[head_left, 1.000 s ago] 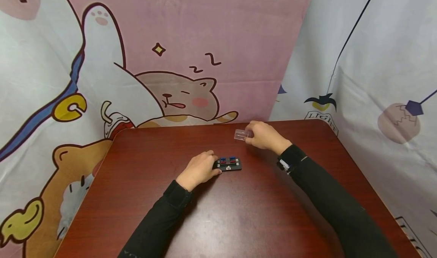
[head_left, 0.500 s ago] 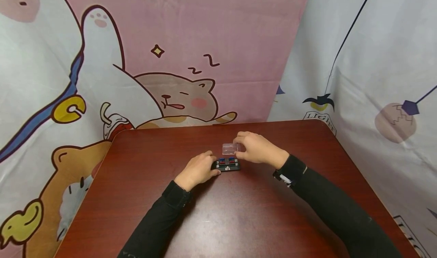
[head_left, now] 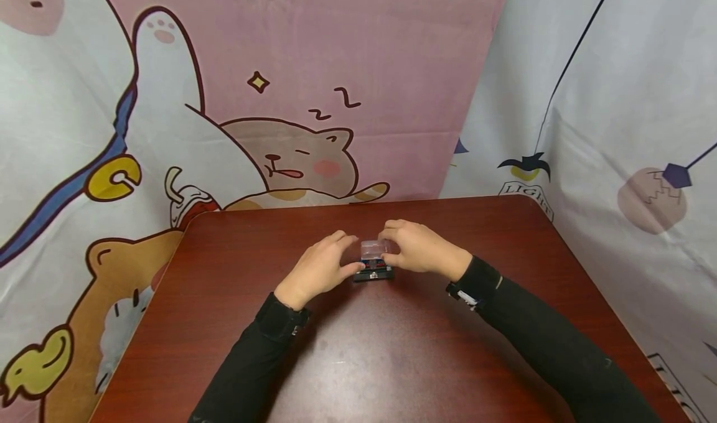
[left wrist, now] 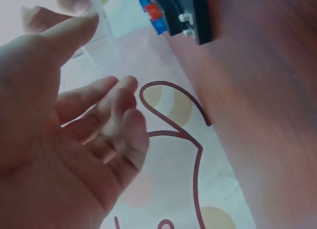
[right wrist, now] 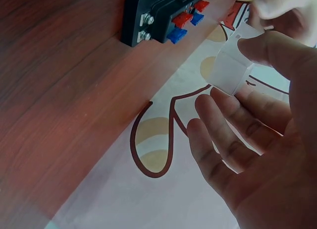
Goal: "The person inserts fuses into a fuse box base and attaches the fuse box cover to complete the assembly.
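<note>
A black fuse block [head_left: 374,275] lies on the table, fitted with red and blue blade fuses [right wrist: 182,20]. Just above it, my right hand [head_left: 421,247] pinches a clear plastic cover [head_left: 371,249] by its right side, thumb in front and fingers behind. My left hand [head_left: 320,266] is at the cover's left side, fingers extended and thumb apart from them. In the left wrist view the cover [left wrist: 96,50] is faint, and whether the left fingertips touch it I cannot tell. The block's back part is hidden beneath the cover.
The reddish-brown wooden table [head_left: 347,361] has its far edge behind the hands. A cartoon-printed cloth [head_left: 358,68] hangs behind it, and a white printed cloth [head_left: 605,99] hangs at the right.
My right hand has brought the clear cover left and toward me, from behind the fuse block to just above it. My left hand has let go of the block and moved slightly up.
</note>
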Motion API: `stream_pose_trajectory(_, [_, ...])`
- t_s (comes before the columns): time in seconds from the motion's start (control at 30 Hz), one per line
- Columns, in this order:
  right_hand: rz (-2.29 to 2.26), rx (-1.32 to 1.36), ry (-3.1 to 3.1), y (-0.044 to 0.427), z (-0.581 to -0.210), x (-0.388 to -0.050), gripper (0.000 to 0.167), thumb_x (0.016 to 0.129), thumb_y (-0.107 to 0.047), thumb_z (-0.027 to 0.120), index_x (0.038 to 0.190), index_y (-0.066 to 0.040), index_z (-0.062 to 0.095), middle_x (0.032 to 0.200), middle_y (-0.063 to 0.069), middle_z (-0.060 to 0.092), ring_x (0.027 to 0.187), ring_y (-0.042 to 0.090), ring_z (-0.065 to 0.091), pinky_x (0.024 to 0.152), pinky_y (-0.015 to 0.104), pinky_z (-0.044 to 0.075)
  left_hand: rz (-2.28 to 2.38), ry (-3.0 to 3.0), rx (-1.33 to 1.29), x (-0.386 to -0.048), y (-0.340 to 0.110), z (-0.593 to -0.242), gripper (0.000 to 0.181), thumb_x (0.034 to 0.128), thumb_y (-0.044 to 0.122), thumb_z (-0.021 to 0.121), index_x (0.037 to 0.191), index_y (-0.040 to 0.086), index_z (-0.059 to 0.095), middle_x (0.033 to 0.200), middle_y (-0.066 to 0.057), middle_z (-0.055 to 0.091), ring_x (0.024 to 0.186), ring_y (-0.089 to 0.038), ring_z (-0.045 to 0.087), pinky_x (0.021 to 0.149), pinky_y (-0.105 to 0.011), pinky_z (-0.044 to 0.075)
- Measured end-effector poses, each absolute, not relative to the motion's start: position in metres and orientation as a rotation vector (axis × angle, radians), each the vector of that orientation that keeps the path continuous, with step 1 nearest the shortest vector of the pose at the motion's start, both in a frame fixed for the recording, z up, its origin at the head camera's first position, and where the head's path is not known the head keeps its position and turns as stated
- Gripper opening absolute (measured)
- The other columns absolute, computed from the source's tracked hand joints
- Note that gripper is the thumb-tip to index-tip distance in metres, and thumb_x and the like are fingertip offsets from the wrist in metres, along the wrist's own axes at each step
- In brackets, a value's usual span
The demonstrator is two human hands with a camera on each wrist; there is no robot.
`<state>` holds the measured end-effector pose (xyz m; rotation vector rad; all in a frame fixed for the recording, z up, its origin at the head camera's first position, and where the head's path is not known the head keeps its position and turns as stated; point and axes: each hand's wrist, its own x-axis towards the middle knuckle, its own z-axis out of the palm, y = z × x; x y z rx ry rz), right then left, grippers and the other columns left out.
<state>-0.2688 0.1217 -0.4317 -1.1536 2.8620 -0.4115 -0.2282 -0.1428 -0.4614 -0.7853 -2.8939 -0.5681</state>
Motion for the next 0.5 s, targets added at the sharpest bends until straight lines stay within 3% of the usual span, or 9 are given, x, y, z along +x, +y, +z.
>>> stream_pose_trajectory(0.5, [-0.407,-1.227,2.848,0.121,-0.442,-0.269,0.038,0.097,-0.031,0.084,0.127,-0.010,0.078,0.109,0.000,0.067,0.088,0.014,0.059,0.077,0.033,0.053,-0.514,-2.860,-0.848,-0.226,-0.131,-0.464,0.042,0.1055,0.032,0.078,0.142,0.012,0.071,0.128,-0.003,0.071,0.106,-0.018,0.070,0.089,-0.040,0.064])
